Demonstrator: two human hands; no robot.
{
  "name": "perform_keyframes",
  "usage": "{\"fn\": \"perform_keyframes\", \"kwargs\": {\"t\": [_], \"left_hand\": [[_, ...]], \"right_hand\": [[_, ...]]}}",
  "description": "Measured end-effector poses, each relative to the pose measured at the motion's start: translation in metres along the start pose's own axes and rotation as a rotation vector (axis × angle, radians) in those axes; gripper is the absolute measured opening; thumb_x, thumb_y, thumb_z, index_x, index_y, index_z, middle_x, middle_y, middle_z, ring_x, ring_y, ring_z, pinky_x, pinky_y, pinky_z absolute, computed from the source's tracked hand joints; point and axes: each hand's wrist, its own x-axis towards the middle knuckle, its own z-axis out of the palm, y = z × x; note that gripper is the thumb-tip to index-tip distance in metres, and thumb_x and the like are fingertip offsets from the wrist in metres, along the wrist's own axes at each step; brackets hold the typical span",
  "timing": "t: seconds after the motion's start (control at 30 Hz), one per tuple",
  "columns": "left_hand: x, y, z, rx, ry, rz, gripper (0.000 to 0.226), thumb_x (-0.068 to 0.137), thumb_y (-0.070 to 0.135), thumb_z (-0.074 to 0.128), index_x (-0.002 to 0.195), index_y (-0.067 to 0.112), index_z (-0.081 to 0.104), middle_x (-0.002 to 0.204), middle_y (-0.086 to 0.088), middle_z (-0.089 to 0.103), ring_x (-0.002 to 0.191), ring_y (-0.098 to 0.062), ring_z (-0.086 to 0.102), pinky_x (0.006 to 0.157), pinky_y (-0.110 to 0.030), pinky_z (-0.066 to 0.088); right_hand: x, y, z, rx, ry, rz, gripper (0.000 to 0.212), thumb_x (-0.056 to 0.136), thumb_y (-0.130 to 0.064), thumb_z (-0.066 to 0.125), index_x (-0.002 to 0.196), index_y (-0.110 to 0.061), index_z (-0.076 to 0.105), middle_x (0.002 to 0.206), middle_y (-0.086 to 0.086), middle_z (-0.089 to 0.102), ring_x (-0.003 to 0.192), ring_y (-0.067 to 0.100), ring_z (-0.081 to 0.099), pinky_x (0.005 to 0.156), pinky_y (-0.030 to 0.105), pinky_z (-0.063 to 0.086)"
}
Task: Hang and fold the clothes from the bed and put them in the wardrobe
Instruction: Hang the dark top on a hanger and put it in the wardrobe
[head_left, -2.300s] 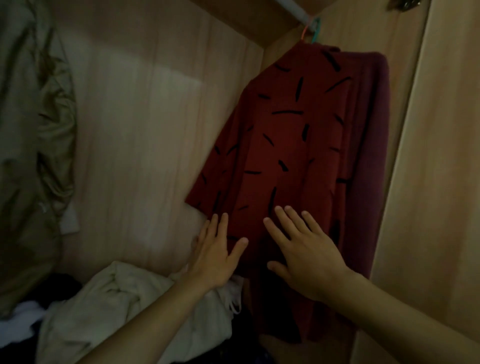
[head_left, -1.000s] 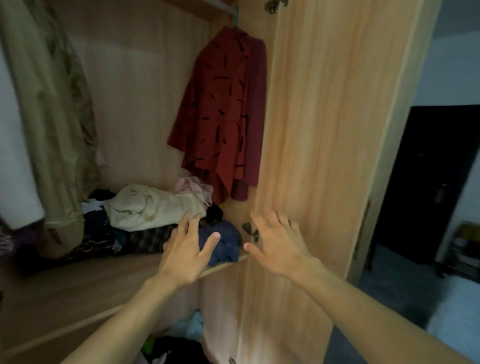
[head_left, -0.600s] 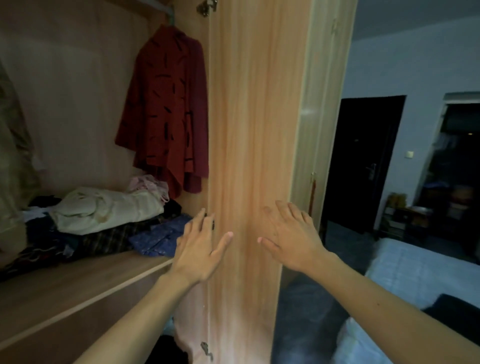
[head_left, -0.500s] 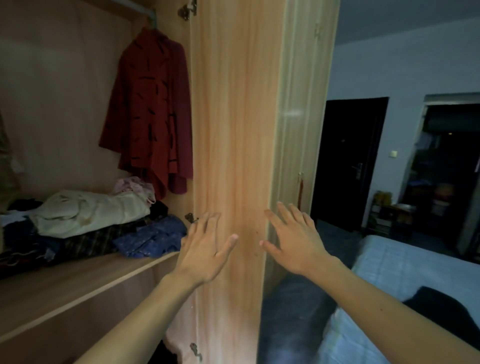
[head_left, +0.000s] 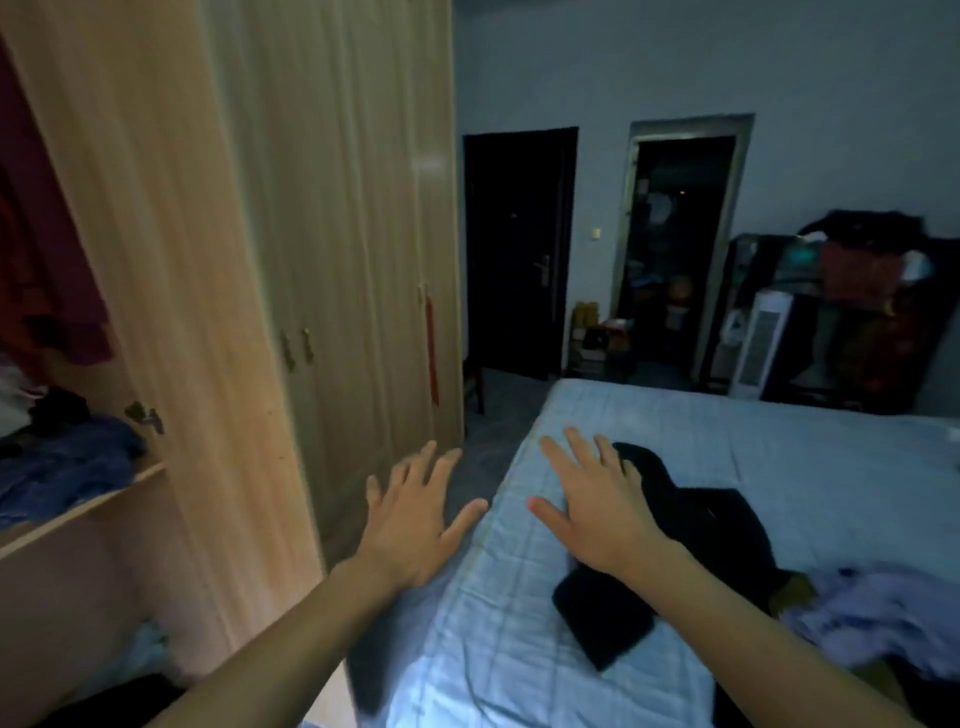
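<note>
The bed (head_left: 779, 447) with a pale blue cover fills the right half. A black garment (head_left: 706, 525) lies spread on it, and a crumpled pale lilac garment (head_left: 883, 613) lies at the lower right. My right hand (head_left: 597, 504) hovers with spread fingers over the bed's near edge, in front of the black garment, holding nothing. My left hand (head_left: 415, 519) is spread in the air over the gap between bed and wardrobe. The wardrobe's open door (head_left: 171, 312) stands at the left; the red hung garment (head_left: 31, 270) and a blue garment (head_left: 67, 467) on the shelf show at the left edge.
The shut wardrobe doors (head_left: 358, 234) run along the left. A narrow strip of dark floor (head_left: 493, 405) separates wardrobe and bed. Two dark doorways (head_left: 519, 249) lie ahead, and a white fan heater (head_left: 758, 343) and a cluttered stand sit at the far right.
My view has swung right, from inside the wardrobe and the red hung garment to the bed. Both hands stayed spread and holding nothing, and now hover by the bed's edge.
</note>
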Motion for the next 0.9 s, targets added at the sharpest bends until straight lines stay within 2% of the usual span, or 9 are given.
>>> {"fn": "perform_keyframes", "kwargs": {"t": [0.17, 0.27, 0.47, 0.53, 0.6, 0.7, 0.9], "left_hand": [[0.032, 0.073, 0.044, -0.038, -0.113, 0.184, 0.076, 0.089, 0.077, 0.024, 0.154, 0.038, 0.016, 0.165, 0.004, 0.007, 0.150, -0.021, 0.010, 0.117, -0.063, 0.009], [0.052, 0.108, 0.070, -0.086, -0.148, 0.285, 0.080, 0.087, 0.079, 0.019, 0.154, 0.037, 0.018, 0.166, 0.001, 0.006, 0.150, -0.022, 0.011, 0.118, -0.062, 0.012], [0.074, 0.139, 0.129, -0.240, -0.222, 0.359, 0.076, 0.090, 0.075, 0.031, 0.154, 0.035, 0.018, 0.166, -0.001, -0.001, 0.150, -0.026, 0.012, 0.116, -0.061, 0.020], [0.084, 0.132, 0.142, -0.268, -0.228, 0.368, 0.077, 0.090, 0.075, 0.032, 0.154, 0.034, 0.020, 0.166, -0.002, 0.001, 0.150, -0.026, 0.013, 0.116, -0.060, 0.021], [0.099, 0.120, 0.153, -0.292, -0.222, 0.352, 0.078, 0.089, 0.075, 0.033, 0.153, 0.032, 0.023, 0.166, -0.003, 0.005, 0.149, -0.026, 0.016, 0.116, -0.058, 0.024], [0.122, 0.110, 0.166, -0.333, -0.244, 0.285, 0.078, 0.089, 0.074, 0.035, 0.152, 0.029, 0.025, 0.165, -0.004, 0.009, 0.149, -0.026, 0.018, 0.115, -0.057, 0.026], [0.132, 0.120, 0.191, -0.340, -0.338, 0.326, 0.076, 0.091, 0.071, 0.039, 0.153, 0.028, 0.025, 0.166, -0.003, 0.006, 0.150, -0.026, 0.015, 0.117, -0.056, 0.022]], "right_hand": [[-0.043, 0.076, 0.011, -0.017, 0.003, 0.197, 0.074, 0.096, -0.064, 0.037, 0.156, -0.033, 0.006, 0.166, 0.000, -0.001, 0.151, 0.031, 0.003, 0.119, 0.054, 0.016], [-0.067, 0.116, 0.015, -0.007, -0.012, 0.363, 0.074, 0.095, -0.064, 0.037, 0.156, -0.033, 0.009, 0.166, 0.000, 0.004, 0.151, 0.030, 0.006, 0.119, 0.052, 0.020], [-0.089, 0.164, 0.025, -0.064, -0.017, 0.548, 0.083, 0.086, -0.073, 0.027, 0.153, -0.025, 0.029, 0.160, 0.009, 0.027, 0.143, 0.035, 0.030, 0.111, 0.052, 0.035], [-0.085, 0.169, 0.031, -0.065, -0.021, 0.582, 0.081, 0.087, -0.072, 0.031, 0.153, -0.024, 0.030, 0.160, 0.009, 0.027, 0.144, 0.033, 0.029, 0.113, 0.051, 0.033], [-0.077, 0.168, 0.038, -0.040, -0.010, 0.599, 0.086, 0.084, -0.075, 0.026, 0.152, -0.023, 0.032, 0.159, 0.010, 0.030, 0.143, 0.033, 0.030, 0.113, 0.052, 0.032], [-0.069, 0.162, 0.054, -0.036, -0.033, 0.609, 0.079, 0.088, -0.072, 0.032, 0.150, -0.024, 0.032, 0.156, 0.008, 0.034, 0.142, 0.032, 0.032, 0.111, 0.052, 0.034], [-0.053, 0.169, 0.076, -0.023, -0.058, 0.619, 0.090, 0.079, -0.076, 0.016, 0.152, -0.026, 0.027, 0.161, 0.006, 0.025, 0.144, 0.030, 0.028, 0.112, 0.050, 0.034]]}}
